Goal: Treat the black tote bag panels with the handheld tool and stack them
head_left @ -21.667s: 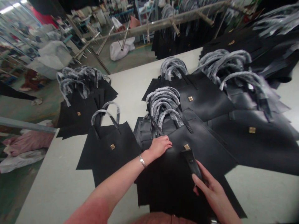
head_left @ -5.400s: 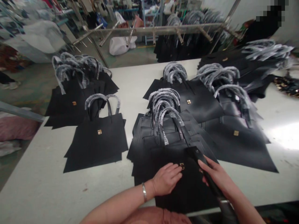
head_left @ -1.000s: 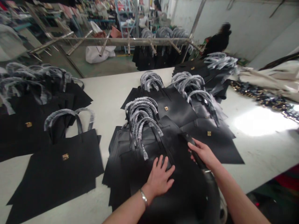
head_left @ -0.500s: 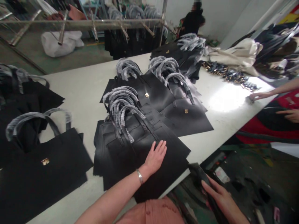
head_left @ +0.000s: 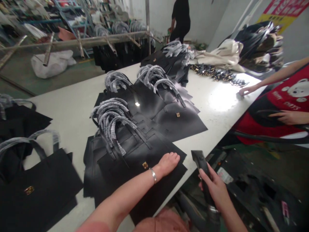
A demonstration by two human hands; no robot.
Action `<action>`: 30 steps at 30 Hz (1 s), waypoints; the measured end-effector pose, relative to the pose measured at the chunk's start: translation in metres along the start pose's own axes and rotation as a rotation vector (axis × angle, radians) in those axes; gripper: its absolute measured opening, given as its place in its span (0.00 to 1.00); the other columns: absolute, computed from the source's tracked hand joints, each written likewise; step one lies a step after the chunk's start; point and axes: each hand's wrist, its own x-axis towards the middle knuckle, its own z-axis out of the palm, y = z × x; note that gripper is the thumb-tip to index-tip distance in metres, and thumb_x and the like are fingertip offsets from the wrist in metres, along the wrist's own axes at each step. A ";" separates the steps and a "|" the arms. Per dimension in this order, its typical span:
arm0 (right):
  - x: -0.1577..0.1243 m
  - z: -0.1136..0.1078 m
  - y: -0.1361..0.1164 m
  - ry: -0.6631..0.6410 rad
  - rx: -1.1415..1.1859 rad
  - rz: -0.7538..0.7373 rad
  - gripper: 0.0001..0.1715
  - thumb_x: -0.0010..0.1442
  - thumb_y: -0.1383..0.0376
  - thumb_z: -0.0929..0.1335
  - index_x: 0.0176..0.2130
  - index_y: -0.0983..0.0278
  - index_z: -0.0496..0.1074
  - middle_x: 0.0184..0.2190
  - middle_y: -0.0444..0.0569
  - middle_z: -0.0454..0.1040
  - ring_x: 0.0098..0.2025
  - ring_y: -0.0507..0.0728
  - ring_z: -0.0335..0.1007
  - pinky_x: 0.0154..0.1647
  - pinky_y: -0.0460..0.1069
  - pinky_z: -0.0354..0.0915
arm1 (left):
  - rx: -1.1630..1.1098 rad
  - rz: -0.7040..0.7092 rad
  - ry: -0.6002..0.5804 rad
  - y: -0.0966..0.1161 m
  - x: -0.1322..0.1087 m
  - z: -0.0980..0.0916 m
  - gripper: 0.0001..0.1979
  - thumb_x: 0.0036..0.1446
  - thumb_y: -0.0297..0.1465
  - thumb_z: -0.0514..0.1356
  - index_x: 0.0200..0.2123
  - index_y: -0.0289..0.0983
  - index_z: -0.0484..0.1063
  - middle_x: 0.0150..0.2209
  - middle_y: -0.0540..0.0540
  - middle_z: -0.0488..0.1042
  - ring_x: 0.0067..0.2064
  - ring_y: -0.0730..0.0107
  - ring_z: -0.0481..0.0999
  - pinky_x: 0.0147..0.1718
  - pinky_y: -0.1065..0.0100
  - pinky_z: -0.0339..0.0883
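My left hand [head_left: 170, 163], with a silver bracelet at the wrist, has its fingers curled at the right edge of the top black bag panel [head_left: 135, 151]. Its fingertips are hidden from me. That panel lies on a stack of similar ones, with a gold clasp [head_left: 145, 165] beside my forearm and film-wrapped handles [head_left: 112, 119] at the upper left. My right hand [head_left: 213, 183] is closed around a black handheld tool with a wide, flat head [head_left: 202, 164]. The tool points up and away, just past the table edge and apart from the panel.
More black bag panels lie at left [head_left: 45, 180] and further back [head_left: 181, 122] on the white table [head_left: 72, 96]. A pile of metal hardware [head_left: 217, 74] sits at the far right. A co-worker's hand [head_left: 248, 90] rests by the right edge. A metal rack [head_left: 96, 45] stands behind.
My left hand has slid toward the panel's right edge and its flat fingers have curled, uncovering the gold clasp. My right hand has raised the tool, its head now showing beside the table edge.
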 end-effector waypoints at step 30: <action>0.003 -0.016 0.053 -0.039 0.160 0.085 0.44 0.53 0.46 0.69 0.63 0.55 0.55 0.32 0.41 0.76 0.20 0.54 0.68 0.19 0.48 0.65 | -0.099 -0.325 0.058 -0.014 0.072 0.019 0.10 0.63 0.20 0.46 0.36 0.34 0.64 0.37 0.42 0.68 0.38 0.65 0.71 0.36 0.66 0.67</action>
